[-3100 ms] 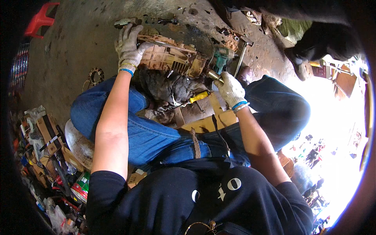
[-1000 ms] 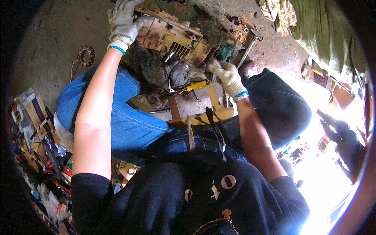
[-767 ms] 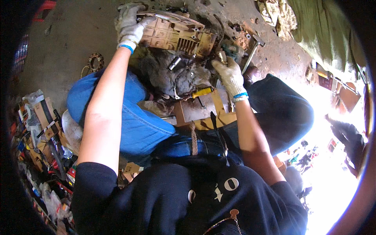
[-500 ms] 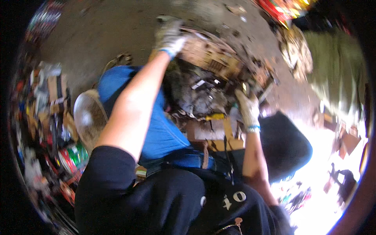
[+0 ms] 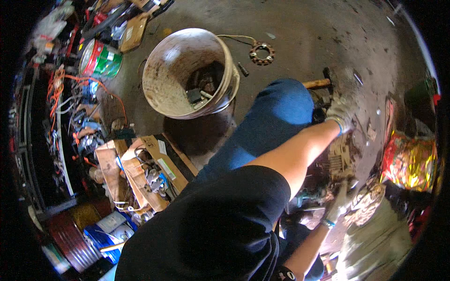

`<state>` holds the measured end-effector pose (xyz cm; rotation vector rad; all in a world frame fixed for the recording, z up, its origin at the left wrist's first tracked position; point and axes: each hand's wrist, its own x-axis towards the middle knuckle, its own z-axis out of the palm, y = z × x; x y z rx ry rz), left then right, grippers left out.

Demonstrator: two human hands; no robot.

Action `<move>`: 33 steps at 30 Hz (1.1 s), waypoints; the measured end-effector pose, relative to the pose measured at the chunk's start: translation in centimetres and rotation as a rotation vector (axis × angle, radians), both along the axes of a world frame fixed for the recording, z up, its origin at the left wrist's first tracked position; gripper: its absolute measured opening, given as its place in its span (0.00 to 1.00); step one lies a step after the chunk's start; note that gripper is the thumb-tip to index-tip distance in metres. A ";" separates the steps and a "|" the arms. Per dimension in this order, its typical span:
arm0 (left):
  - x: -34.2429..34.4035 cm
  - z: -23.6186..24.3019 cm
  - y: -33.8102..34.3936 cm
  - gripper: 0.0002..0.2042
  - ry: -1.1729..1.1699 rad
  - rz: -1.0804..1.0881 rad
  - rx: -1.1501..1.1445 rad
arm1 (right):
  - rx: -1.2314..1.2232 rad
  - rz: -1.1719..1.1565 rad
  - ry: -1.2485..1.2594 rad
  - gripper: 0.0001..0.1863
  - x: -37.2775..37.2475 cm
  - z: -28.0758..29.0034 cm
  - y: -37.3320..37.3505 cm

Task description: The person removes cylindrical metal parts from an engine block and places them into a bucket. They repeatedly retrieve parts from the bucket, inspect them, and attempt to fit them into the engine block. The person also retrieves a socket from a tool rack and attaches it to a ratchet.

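Note:
My left hand (image 5: 341, 114), in a soiled white knit glove, grips the far end of a tan, dirty metal engine casing (image 5: 341, 157) at the right of the view. A wooden-handled hammer (image 5: 316, 84) lies just beyond it, beside my raised left knee (image 5: 281, 100). My right hand (image 5: 340, 201), also gloved, is low at the casing's near end, closed round a short silvery metal tool (image 5: 352, 184); blur hides its exact shape. A green power tool (image 5: 302, 201) is partly visible beside it, under my left arm.
A dirty white bucket (image 5: 161, 77) with metal pieces inside stands on the floor near a ring-shaped coil (image 5: 262, 61). Cardboard boxes (image 5: 112, 164), a green-red pail (image 5: 103, 61), a blue can (image 5: 103, 234) and cluttered parts line the left. A shiny multicoloured bag (image 5: 408, 164) and khaki cloth (image 5: 375, 234) are at right.
My view has swung sharply left, so the bucket and left-side clutter now fill it and my hands and the casing appear at the right. Both hands stay at the casing.

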<state>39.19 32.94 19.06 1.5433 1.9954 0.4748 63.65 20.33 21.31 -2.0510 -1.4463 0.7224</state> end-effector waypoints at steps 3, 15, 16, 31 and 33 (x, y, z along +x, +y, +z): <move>0.4 -1.5 0.1 0.20 -0.038 0.103 0.131 | 0.119 0.127 0.048 0.37 -3.3 0.7 4.7; -0.7 -1.3 -1.6 0.28 -0.100 0.011 0.172 | 0.016 0.350 -0.202 0.41 -5.4 0.2 11.6; -0.7 -1.2 -1.9 0.29 -0.076 0.004 0.176 | -0.030 0.354 -0.015 0.40 -5.2 0.3 11.8; 1.1 -2.4 -3.4 0.29 -0.143 -0.060 0.079 | -0.037 0.629 0.338 0.30 -18.9 15.5 5.6; 1.5 -2.9 -3.2 0.33 -0.221 -0.035 0.142 | -0.119 0.759 0.329 0.30 -23.6 18.7 3.9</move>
